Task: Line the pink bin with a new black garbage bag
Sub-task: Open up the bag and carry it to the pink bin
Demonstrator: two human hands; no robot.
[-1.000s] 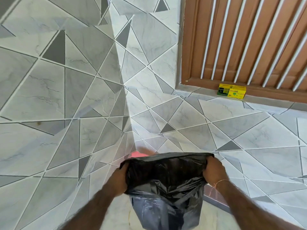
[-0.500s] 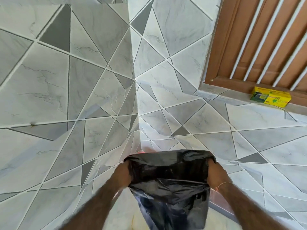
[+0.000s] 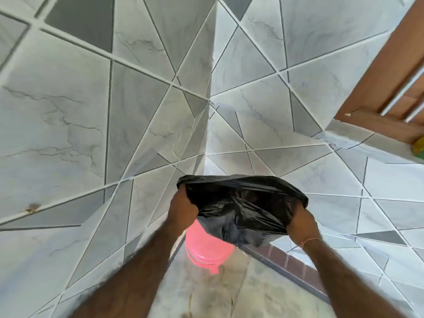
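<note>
A black garbage bag [image 3: 241, 203] is stretched open between my two hands in the lower middle of the head view. My left hand [image 3: 182, 210] grips its left rim and my right hand [image 3: 301, 222] grips its right rim. The pink bin [image 3: 206, 249] stands on the floor in the tiled corner, directly under the bag. The bag covers most of the bin's top, so only its pink side and a small handle at the bottom show. Whether the bag's lower end reaches inside the bin is hidden.
Grey and white tiled walls [image 3: 103, 134] close in on the left and behind the bin. A tiled ledge runs along the right, with a brown wooden door frame [image 3: 385, 92] above it and a yellow-green box [image 3: 418, 148] at the right edge. A marbled floor [image 3: 218, 294] lies below.
The view has swung to the left and down, so the pink bin now shows under the bag. Both hands still hold the bag's mouth open, now over the bin.
</note>
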